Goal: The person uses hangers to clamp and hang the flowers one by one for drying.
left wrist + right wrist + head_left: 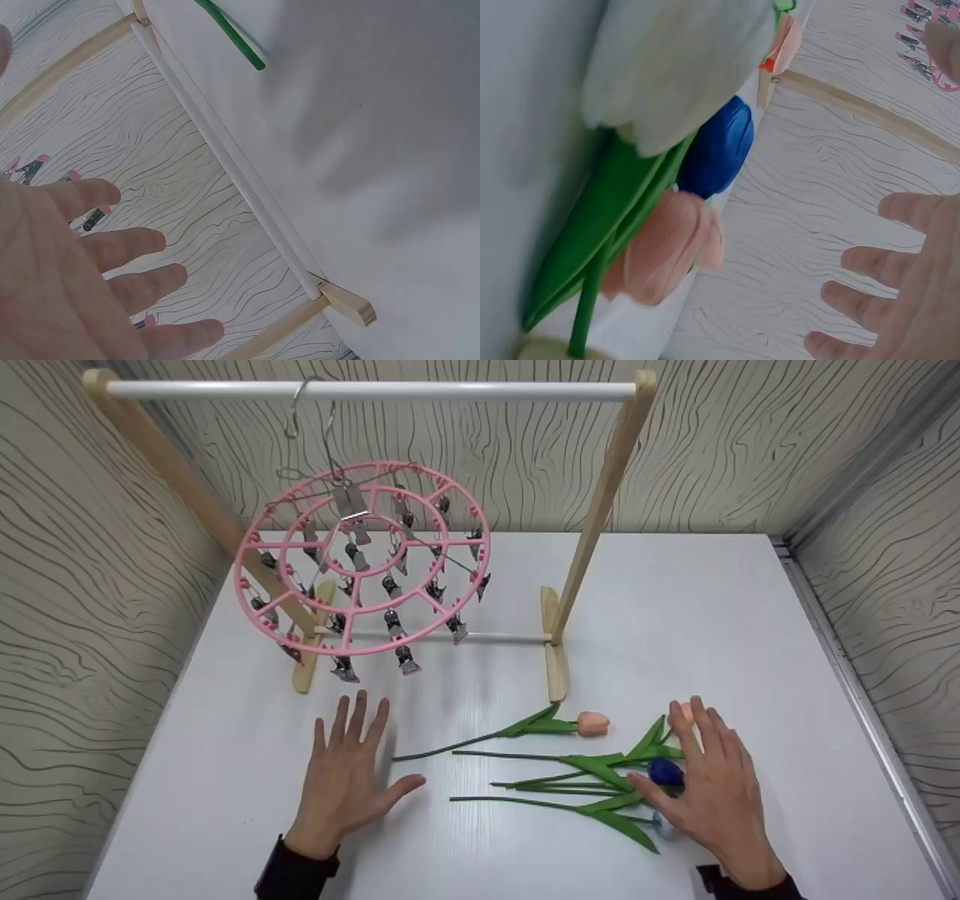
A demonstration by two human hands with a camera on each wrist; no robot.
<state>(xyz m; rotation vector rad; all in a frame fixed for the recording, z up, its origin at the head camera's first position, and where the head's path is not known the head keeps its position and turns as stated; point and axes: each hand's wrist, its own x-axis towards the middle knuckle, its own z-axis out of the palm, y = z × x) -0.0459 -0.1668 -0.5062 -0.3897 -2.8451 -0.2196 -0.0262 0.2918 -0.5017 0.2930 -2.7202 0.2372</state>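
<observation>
My left hand [349, 784] has its fingers spread and holds nothing, just left of the stem end of a peach tulip [593, 724]. The left wrist view shows that hand's straight fingers [142, 247] and a green stem tip [238, 41]. Over the flower heads on the right is my right hand [716, 787], palm down with extended fingers, partly hiding a dark blue tulip [665, 772] and a pale tulip [661, 825]. Seen from the right wrist, a white tulip [675, 67] and another peach tulip [667, 251] lie apart from the fingers [881, 262].
A pink round clip hanger [351, 649] with several metal clips hangs from the white bar [465, 391] of a wooden-legged rack. One rack foot [555, 671] stands close behind the nearest peach tulip. Patterned walls [720, 457] enclose the white table [697, 607].
</observation>
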